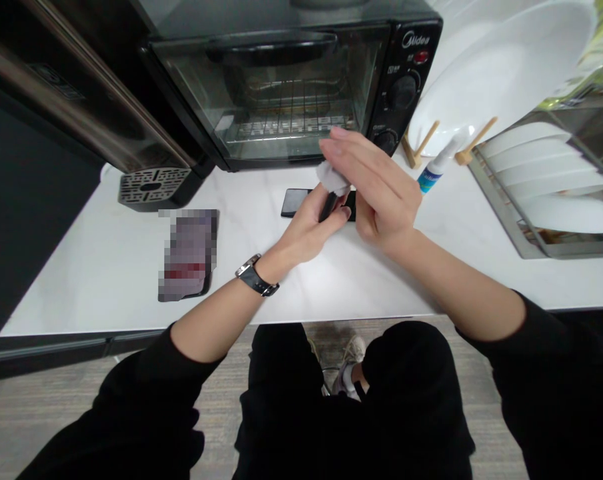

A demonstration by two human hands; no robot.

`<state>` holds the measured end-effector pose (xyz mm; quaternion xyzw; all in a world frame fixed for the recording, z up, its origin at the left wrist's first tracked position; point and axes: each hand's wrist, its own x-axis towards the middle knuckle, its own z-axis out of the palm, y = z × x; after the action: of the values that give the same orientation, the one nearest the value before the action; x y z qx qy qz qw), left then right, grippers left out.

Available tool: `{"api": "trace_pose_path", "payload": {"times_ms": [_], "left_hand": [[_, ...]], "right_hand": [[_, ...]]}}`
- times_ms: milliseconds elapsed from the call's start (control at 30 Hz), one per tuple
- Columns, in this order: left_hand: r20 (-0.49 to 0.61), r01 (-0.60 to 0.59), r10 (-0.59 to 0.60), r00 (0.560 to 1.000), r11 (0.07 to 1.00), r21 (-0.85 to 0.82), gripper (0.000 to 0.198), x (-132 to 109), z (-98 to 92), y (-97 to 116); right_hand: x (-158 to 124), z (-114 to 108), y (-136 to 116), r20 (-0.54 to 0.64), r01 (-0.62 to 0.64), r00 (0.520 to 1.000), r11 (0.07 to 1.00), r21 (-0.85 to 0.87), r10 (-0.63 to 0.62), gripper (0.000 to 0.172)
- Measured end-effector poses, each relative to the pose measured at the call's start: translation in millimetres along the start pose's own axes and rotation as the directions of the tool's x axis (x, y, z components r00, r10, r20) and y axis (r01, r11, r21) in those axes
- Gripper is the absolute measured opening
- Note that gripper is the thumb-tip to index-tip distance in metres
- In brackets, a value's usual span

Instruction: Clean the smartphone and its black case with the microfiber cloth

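Over the white countertop (241, 260), my left hand (308, 230) is closed on a small dark object (328, 207) that my fingers mostly hide, so its kind cannot be made out. My right hand (381, 183) bends over it, fingers together, with a pale grey cloth (332, 177) under the fingertips, at the object's upper end. Behind the hands lies a flat black device with a glossy face (295, 201), partly covered by my left hand. A spray bottle with a blue and white label (430, 176) stands just beyond my right hand.
A black toaster oven (281, 93) stands at the back. To its left is a machine with a slotted drip tray (154, 187). A pixelated phone-shaped item (190, 253) lies at left. At right are a large white plate (511, 73) on wooden pegs and a rack of white bowls (546, 167).
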<state>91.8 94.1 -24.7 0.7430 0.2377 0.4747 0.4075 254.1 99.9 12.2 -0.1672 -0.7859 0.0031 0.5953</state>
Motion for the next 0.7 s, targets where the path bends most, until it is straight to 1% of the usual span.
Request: {"api": "trace_pose_path", "payload": {"times_ms": [100,167,267,433,500,600,700], "left_hand": [[0.064,-0.068,0.071,0.995,0.996,-0.055,0.054,2.0,-2.3,-0.4],[0.088,-0.100,0.107,0.990,0.992,-0.082,0.061,1.9,-4.1,-1.2],[0.100,-0.116,0.124,0.987,0.990,-0.084,0.065,0.2,-6.7,-6.8],[0.115,-0.126,0.129,0.985,0.991,-0.035,0.066,-3.6,-10.1,-12.7],[0.110,-0.128,0.130,0.985,0.991,-0.025,0.065,-4.0,-10.1,-10.1],[0.100,-0.132,0.134,0.986,0.991,-0.035,0.059,-3.1,-7.4,-5.2],[0.064,-0.122,0.125,0.990,0.991,-0.049,0.050,-1.6,-3.5,-2.9]], "right_hand": [[2.0,-4.5,3.2,-0.026,-0.036,0.999,0.997,-0.068,0.034,0.050],[1.7,-6.8,5.7,-0.035,-0.065,0.998,0.991,-0.113,0.061,0.054],[0.9,-8.6,8.6,-0.038,-0.139,0.990,0.981,-0.134,0.135,0.056],[1.4,-7.8,7.0,-0.037,-0.227,0.974,0.963,-0.145,0.224,0.053],[2.5,-6.4,3.2,-0.042,-0.198,0.980,0.969,-0.151,0.194,0.055],[5.3,-4.1,-5.6,-0.071,-0.067,0.996,0.990,-0.123,0.058,0.060],[8.0,-3.4,-15.3,-0.085,0.044,0.995,0.994,-0.100,-0.053,0.060]]}}
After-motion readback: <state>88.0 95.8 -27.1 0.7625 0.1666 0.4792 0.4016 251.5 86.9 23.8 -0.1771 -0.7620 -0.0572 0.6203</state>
